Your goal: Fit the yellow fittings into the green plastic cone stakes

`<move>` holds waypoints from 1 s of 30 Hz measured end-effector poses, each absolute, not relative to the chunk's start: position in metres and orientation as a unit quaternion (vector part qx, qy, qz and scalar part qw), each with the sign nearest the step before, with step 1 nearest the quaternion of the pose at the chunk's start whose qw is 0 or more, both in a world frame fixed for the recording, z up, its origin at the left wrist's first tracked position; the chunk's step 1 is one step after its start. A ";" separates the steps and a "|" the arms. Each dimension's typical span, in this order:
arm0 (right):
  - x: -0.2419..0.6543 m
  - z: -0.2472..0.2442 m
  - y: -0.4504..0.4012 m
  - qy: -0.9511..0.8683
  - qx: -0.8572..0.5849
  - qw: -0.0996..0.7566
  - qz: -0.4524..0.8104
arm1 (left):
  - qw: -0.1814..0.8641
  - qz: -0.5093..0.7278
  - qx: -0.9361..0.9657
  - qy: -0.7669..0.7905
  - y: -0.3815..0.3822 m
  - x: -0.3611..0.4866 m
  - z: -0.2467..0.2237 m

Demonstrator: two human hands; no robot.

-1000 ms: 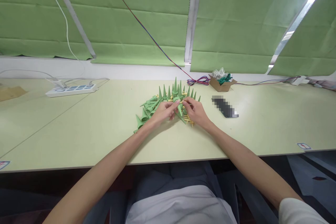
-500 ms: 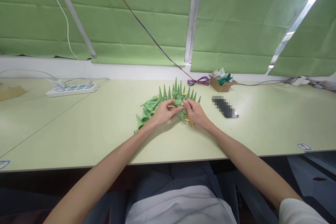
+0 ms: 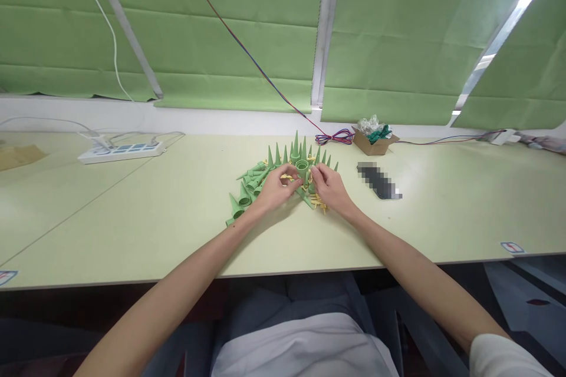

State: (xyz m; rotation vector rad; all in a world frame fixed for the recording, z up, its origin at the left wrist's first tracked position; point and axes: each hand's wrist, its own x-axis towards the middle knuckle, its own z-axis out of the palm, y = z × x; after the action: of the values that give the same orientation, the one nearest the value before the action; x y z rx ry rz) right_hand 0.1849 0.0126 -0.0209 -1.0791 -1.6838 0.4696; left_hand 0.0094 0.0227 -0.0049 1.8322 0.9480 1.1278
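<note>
Between my hands is a green cone piece (image 3: 302, 167) with its round open end facing up towards me. My left hand (image 3: 277, 187) has its thumb and fingers closed on this piece from the left. Close by its right side, my right hand (image 3: 328, 187) is pinched; what it holds, if anything, is too small to make out. Upright green cones (image 3: 296, 147) stand just behind the hands. More green cones (image 3: 244, 194) lie on their sides to the left. Small yellow pieces (image 3: 319, 202) lie below my right hand.
A small cardboard box (image 3: 375, 145) with clear plastic and green material stands behind on the right, beside coiled wires (image 3: 335, 137). A dark, pixelated object (image 3: 379, 181) lies right of my hands. A white power strip (image 3: 121, 152) is at the back left.
The green piece between my hands has tilted, so its open end now shows as a ring. My right fingertips have moved slightly away from it.
</note>
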 end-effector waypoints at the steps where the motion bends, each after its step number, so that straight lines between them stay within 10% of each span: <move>1: 0.185 -0.021 0.012 -0.699 -0.449 0.520 0.197 | 0.392 0.444 0.713 0.376 0.023 0.009 -0.005; 16: 0.186 -0.017 0.008 -0.742 -0.425 0.485 0.185 | 0.591 0.391 0.606 0.360 0.024 0.010 -0.002; 30: 0.186 -0.016 0.010 -0.749 -0.449 0.462 0.156 | 0.493 0.384 0.701 0.343 0.021 0.006 0.001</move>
State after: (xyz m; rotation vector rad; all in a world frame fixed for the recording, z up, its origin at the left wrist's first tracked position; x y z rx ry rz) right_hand 0.1856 0.0096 -0.0165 -1.1042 -1.8415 0.3835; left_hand 0.0061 0.0212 0.0006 1.7001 0.8331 0.9304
